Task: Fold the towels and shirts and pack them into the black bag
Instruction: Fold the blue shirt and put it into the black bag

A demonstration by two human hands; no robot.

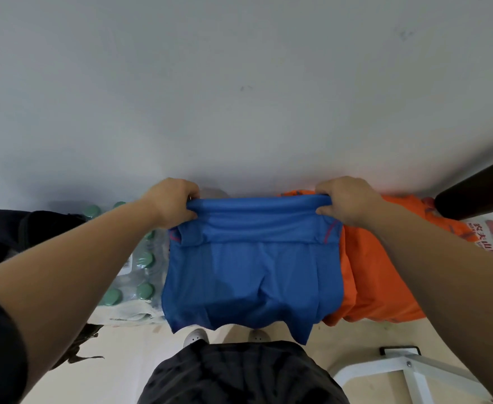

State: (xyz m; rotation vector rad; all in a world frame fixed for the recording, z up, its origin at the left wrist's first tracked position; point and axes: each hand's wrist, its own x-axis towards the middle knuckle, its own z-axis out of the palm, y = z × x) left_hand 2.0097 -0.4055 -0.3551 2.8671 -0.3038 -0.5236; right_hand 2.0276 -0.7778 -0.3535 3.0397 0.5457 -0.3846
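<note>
The blue shirt (251, 275) is hanging clear of the floor in front of the person's legs, doubled over along its top, likely so that its own weight is straightening the fold. The left hand (172, 199) and right hand (347, 199) are each gripping an upper corner with curled fingers, stretching the edge taut. Beyond, an orange shirt (385, 272) is lying to the right and the black bag (20, 231) is sitting far left.

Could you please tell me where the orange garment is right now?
In the head view the orange garment lies right of centre by the wall, partly behind the right edge of the raised blue shirt.
</note>
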